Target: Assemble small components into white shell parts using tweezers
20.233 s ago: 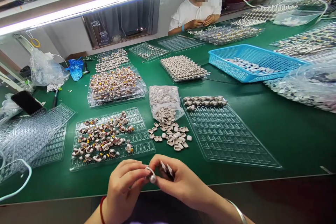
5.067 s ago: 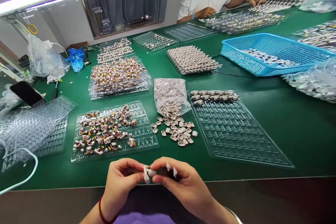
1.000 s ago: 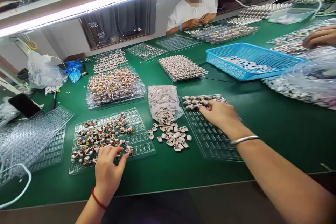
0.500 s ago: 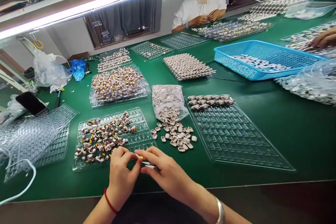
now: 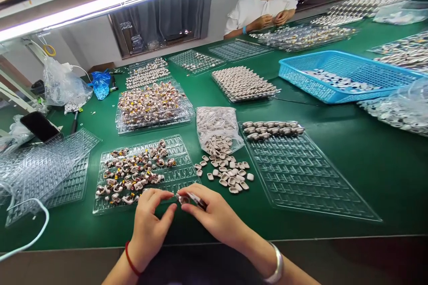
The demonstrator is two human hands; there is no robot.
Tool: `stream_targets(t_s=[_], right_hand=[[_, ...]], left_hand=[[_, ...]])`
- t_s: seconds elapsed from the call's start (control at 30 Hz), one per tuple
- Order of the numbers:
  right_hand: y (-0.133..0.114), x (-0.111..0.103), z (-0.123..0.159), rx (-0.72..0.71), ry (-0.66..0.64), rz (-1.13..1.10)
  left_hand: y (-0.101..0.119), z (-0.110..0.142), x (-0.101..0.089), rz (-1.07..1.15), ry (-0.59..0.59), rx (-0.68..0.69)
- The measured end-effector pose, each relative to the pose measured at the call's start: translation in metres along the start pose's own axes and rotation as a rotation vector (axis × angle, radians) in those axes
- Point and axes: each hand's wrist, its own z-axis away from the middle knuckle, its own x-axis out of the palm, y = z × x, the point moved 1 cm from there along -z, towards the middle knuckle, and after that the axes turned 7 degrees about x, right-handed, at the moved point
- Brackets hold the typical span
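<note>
Near the table's front edge, my right hand (image 5: 217,211) is closed around slim metal tweezers (image 5: 198,200). A small pale part (image 5: 182,198) is also pinched at its fingertips, mostly hidden by them. My left hand (image 5: 152,216) is beside it, thumb and index finger apart, with the index fingertip close to the part; I cannot tell if they touch. Just beyond the left hand lies a clear tray (image 5: 182,156) holding many beige parts with yellow and dark bits (image 5: 133,171). Loose beige shells (image 5: 230,176) spill from a plastic bag (image 5: 216,120) beyond my right hand.
At right lies a clear tray (image 5: 310,173) with rows of beige pieces (image 5: 274,129) along its far end. Behind stand a filled tray stack (image 5: 150,107) and a blue basket (image 5: 327,93). Clear trays (image 5: 50,178) and a phone (image 5: 40,125) are at left. A person (image 5: 247,13) sits opposite.
My left thumb and index finger have parted, and that hand has shifted slightly left. The tweezers have turned in my right hand, whose fingertips now hold the small part. The view has shifted slightly.
</note>
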Motion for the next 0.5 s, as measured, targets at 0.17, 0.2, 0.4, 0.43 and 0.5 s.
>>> stream_targets(t_s=[0.17,0.2,0.4,0.43,0.5], right_hand=[[-0.001,-0.013,0.010,0.166,-0.100,-0.330],[-0.001,-0.014,0.013,0.177,-0.133,-0.371],[-0.010,-0.018,0.022,0.202,-0.237,-0.520],[-0.012,-0.018,0.023,0.200,-0.242,-0.533],[-0.015,-0.019,0.025,0.178,-0.249,-0.535]], left_hand=[[0.000,0.004,-0.002,0.242,-0.087,-0.143],[0.002,0.005,-0.001,0.297,-0.108,-0.174],[0.011,0.003,0.005,0.607,-0.164,-0.309],[0.012,0.003,0.005,0.633,-0.167,-0.324],[0.012,0.004,0.006,0.673,-0.157,-0.356]])
